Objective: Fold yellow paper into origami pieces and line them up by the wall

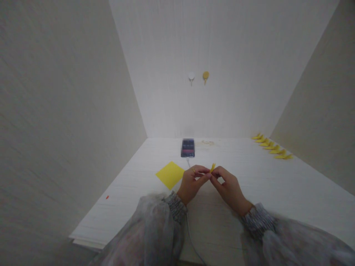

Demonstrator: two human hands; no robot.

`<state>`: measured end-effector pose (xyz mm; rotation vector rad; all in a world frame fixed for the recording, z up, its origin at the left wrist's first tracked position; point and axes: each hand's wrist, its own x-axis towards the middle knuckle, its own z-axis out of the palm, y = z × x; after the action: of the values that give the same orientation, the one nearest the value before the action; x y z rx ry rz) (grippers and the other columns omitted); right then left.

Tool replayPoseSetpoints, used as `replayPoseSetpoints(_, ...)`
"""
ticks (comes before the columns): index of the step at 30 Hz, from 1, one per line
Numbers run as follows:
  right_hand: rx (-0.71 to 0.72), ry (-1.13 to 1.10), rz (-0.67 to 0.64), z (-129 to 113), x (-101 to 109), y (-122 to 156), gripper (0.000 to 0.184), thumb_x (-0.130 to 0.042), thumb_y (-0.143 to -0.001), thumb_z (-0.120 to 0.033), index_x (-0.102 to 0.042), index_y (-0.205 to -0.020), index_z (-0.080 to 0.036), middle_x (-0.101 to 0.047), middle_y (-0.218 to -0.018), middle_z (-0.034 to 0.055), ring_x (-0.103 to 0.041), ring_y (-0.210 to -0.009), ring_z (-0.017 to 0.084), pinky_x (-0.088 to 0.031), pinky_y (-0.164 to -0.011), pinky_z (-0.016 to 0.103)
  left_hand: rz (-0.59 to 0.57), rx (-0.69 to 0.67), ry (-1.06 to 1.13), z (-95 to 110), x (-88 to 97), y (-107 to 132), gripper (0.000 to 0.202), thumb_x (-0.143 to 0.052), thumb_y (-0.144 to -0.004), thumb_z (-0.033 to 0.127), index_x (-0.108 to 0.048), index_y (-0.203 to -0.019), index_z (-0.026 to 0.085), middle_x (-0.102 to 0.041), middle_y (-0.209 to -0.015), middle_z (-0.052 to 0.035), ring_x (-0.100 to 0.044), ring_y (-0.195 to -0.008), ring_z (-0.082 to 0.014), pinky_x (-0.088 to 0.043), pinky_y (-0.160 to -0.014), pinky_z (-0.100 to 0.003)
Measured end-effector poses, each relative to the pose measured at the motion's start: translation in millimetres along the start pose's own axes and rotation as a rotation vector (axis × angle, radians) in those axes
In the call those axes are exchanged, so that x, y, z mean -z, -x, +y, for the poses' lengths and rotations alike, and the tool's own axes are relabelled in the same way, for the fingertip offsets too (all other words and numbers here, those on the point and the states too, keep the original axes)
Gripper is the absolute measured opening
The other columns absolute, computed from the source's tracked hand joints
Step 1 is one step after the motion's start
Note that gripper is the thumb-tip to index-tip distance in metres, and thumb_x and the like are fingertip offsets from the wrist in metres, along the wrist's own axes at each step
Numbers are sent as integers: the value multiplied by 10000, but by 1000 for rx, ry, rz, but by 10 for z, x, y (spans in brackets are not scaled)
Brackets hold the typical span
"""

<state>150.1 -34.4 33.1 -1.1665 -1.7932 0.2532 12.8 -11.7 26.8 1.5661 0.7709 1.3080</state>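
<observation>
Between my two hands is a small folded piece of yellow paper (213, 167), its narrow tip standing up above the fingers. My left hand (194, 181) pinches it from the left with thumb and forefinger; a ring shows on one finger. From the right, my right hand (229, 186) pinches the same piece, its fingertips meeting those of the left. Most of the fold is hidden by the fingers. Just left of my left hand, a flat yellow paper square (169, 175) lies on the white table (138, 170).
A row of several folded yellow paper pieces (273, 147) lines the table's right side. A phone (188, 147) lies at the back, its white cable (190, 232) running forward under my left hand. Two hooks (205, 75) hang on the back wall. A red scrap (107, 197) lies left.
</observation>
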Motion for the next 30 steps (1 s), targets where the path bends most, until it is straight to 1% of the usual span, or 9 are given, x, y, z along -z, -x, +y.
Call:
replayPoseSetpoints(3, 7, -25, -27, -13, 4, -4, 97, -455, -777, -259, -499, -730, -186, -520, -662, 11, -503, -611, 131, -410, -554, 242, 11, 112, 137, -37, -7, -10, 255, -646, -614, 277, -590, -822, 142, -633, -757, -37, -584, -697, -133, -466, -683, -276)
replayPoseSetpoints(5, 22, -37, -43, -32, 10, -7, 89, -451, -781, -254, -508, -756, -190, -519, -674, 15, -503, -625, 135, -419, -584, 254, 26, 160, 220, -39, -11, -23, 256, -662, -593, 257, -585, -806, 135, -639, -726, -28, -585, -672, -125, -465, -677, -273)
replayPoseSetpoints(8, 40, -52, -59, -52, 22, -13, 97, -434, -792, -247, -512, -765, -197, -513, -680, 24, -493, -636, 143, -423, -595, 270, 54, 191, 308, -26, -17, -44, 226, -674, -574, 219, -586, -762, 129, -637, -702, -16, -581, -647, -107, -462, -667, -256)
replayPoseSetpoints(11, 29, -68, -54, -46, 28, -16, 108, -430, -795, -253, -517, -756, -200, -514, -679, 28, -487, -635, 146, -421, -592, 278, 70, 208, 364, -14, -23, -57, 215, -678, -564, 196, -582, -742, 124, -630, -700, -10, -578, -637, -98, -465, -653, -246)
replayPoseSetpoints(16, -53, -114, 28, 23, 5, -3, 69, -475, -775, -267, -475, -761, -200, -485, -669, 8, -479, -621, 136, -415, -588, 266, 95, 216, 389, -8, -26, -51, 276, -689, -547, 180, -549, -782, 138, -598, -649, 21, -563, -586, -85, -478, -593, -234)
replayPoseSetpoints(18, -82, -152, 42, 60, -13, 4, 90, -496, -765, -281, -461, -787, -201, -473, -671, 2, -479, -623, 134, -417, -588, 262, 99, 207, 383, -4, -23, -46, 281, -691, -544, 178, -535, -776, 142, -587, -624, 30, -559, -572, -84, -482, -578, -233)
replayPoseSetpoints(23, -147, -312, 32, 134, -46, 7, 194, -529, -743, -310, -469, -894, -205, -482, -710, 1, -497, -656, 135, -439, -619, 266, 85, 228, 365, 6, -16, -40, 261, -690, -545, 205, -540, -744, 127, -593, -626, 16, -562, -567, -89, -489, -589, -248)
replayPoseSetpoints(26, -196, -438, 9, 154, -54, -2, 220, -554, -719, -326, -488, -887, -201, -496, -733, 12, -506, -673, 138, -446, -625, 271, 83, 245, 367, 2, -14, -37, 267, -694, -537, 210, -549, -743, 124, -590, -629, 14, -561, -569, -91, -489, -593, -252)
replayPoseSetpoints(30, -256, -589, -8, 144, -52, -13, 226, -590, -684, -330, -515, -848, -194, -512, -711, 6, -512, -655, 129, -445, -596, 259, 62, 218, 370, -22, -7, -28, 247, -688, -544, 193, -558, -743, 129, -575, -626, 24, -552, -567, -80, -479, -580, -229)
